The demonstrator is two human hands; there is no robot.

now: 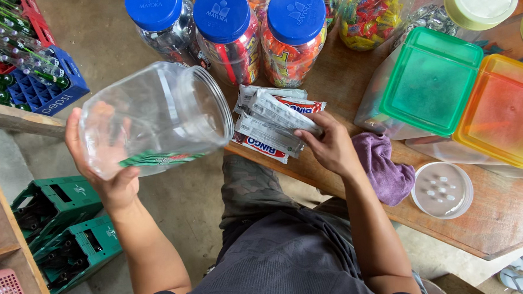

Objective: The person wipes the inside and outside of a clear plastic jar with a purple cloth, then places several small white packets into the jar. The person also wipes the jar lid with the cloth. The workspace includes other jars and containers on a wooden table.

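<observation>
Far left: blue crate (43, 87) of bottles; two green crates (61, 227) on the floor below. Left hand (107, 176) cups the base of an empty clear jar (155, 117), fingers wrapped round it, mouth tilted towards the table. Nothing inside yet, so filling is not begun. Right hand (331, 146) pinches a stack of snack packets (274, 121) lying at the wooden table (490, 224) edge; count unclear. Three blue-lidded jars (225, 30) behind. Purple cloth (382, 163), one loose clear lid (442, 190), two square tubs (466, 96) right.
</observation>
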